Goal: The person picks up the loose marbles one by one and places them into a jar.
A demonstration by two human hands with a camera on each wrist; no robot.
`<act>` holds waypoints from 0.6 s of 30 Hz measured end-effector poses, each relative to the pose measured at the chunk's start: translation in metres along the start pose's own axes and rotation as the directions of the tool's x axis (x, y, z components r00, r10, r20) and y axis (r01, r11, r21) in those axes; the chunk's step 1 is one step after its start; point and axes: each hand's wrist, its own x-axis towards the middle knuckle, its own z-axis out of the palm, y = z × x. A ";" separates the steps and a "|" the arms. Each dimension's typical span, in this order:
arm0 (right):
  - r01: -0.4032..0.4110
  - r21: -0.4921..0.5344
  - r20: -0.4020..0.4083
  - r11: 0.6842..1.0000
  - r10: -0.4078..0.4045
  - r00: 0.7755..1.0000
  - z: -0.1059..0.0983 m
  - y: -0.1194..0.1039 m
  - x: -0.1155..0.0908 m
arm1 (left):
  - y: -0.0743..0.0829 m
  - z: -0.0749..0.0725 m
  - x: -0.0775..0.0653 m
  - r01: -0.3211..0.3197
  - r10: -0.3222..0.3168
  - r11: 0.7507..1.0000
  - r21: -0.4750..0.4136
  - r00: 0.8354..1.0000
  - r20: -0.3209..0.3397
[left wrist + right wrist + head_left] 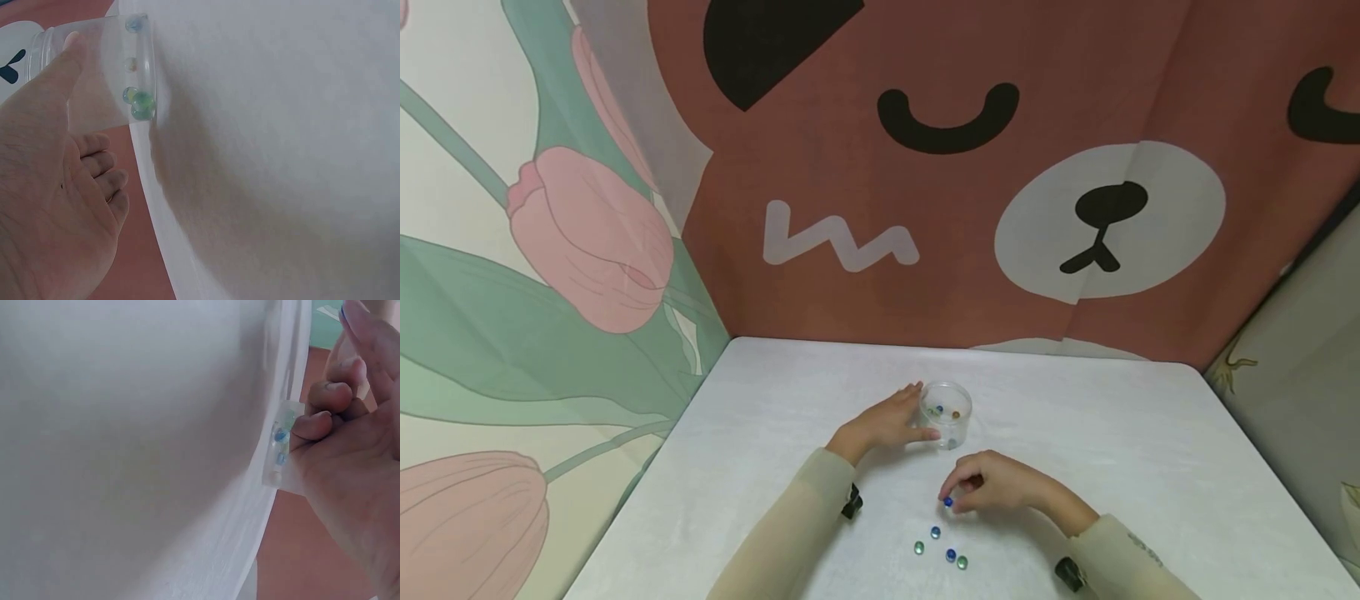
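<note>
A clear plastic jar (957, 430) stands on the table, and my left hand (889, 421) holds its left side between thumb and fingers. Several glass marbles lie at the jar's bottom; in the left wrist view green marbles (142, 106) and a bluish marble (134, 24) show through the wall. Just in front of the jar, my right hand (1000, 482) pinches a blue marble (948, 502) between thumb and fingertips. In the right wrist view this marble is mostly hidden by the fingers (369, 325). Closer to me lie loose blue marbles (951, 555) and green marbles (919, 547).
The white-covered table (1075, 417) reaches back to a brown curtain (940, 292) with a printed bear face. On the left hangs a cloth with a pink tulip print (591, 242). Dark clips (1069, 574) sit at both sleeve cuffs.
</note>
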 end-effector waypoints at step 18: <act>-0.133 0.055 -0.185 0.990 0.141 0.973 -0.009 -0.008 0.002 | 0.001 0.001 0.000 0.029 -0.029 0.999 0.015 1.000 0.007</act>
